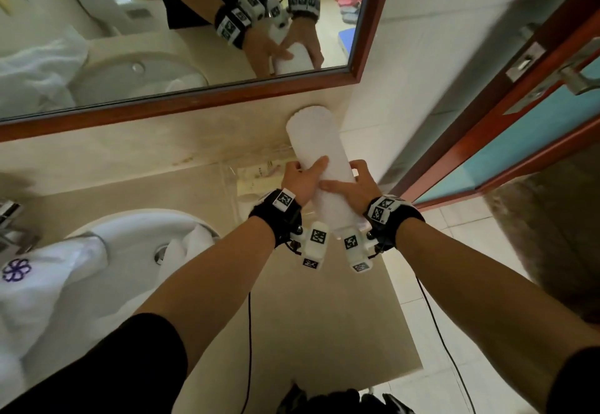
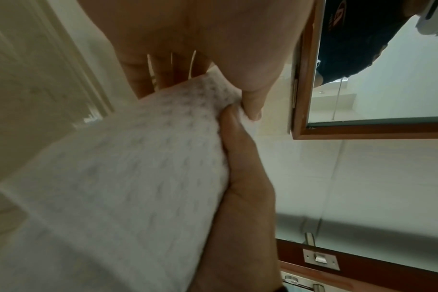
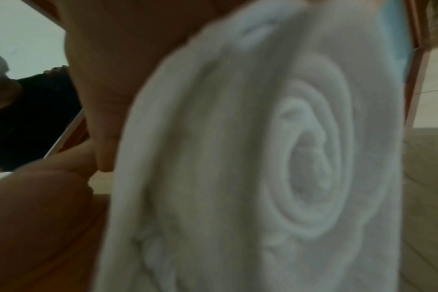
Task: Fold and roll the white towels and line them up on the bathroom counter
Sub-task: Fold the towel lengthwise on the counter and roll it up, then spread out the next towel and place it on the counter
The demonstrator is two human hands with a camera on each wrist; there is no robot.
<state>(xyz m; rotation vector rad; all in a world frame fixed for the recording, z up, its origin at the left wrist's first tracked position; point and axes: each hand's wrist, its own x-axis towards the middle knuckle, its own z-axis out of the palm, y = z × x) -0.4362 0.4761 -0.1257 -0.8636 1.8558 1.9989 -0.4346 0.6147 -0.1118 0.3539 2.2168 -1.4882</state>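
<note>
Gripping the rolled towel [image 1: 319, 167] at frame centre, left hand [image 1: 300, 181] and right hand [image 1: 352, 183] are curling round it above the desk [image 1: 305, 300]; loosening either grip risks it unrolling.

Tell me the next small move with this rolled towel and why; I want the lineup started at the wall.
Probably lower the rolled towel onto the counter near the right wall. Both the left hand and right hand grip it, the roll looks finished with its spiral end tight, and loose towels wait in the sink.
</note>
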